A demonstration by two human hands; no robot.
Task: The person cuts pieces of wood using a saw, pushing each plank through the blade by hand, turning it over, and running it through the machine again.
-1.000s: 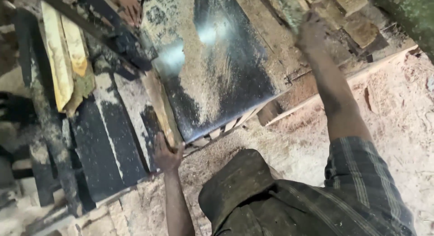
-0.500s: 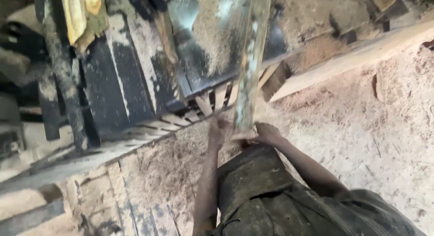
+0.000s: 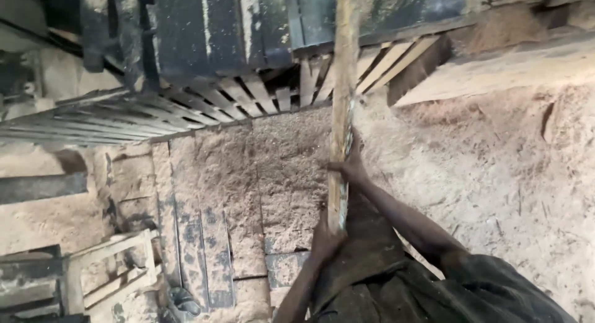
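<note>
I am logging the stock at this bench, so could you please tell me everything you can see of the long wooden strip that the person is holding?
The wooden strip is long, narrow and pale brown, rough-sawn, with a greyish streak along one edge. It runs almost straight up the picture from the person's body toward the dark machine table. The left hand grips its near end; the right hand holds it a little farther along. Its far end passes out of view at the top. Sawdust covers the floor beneath.

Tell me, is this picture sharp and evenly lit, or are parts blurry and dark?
Head view: soft throughout, with motion smear along the wooden plank that the left hand and right hand grip; the sawdust-covered floor at right is brightly lit, the machine table at top falls into deep shadow, and the slats look bowed by the wide lens.
</note>
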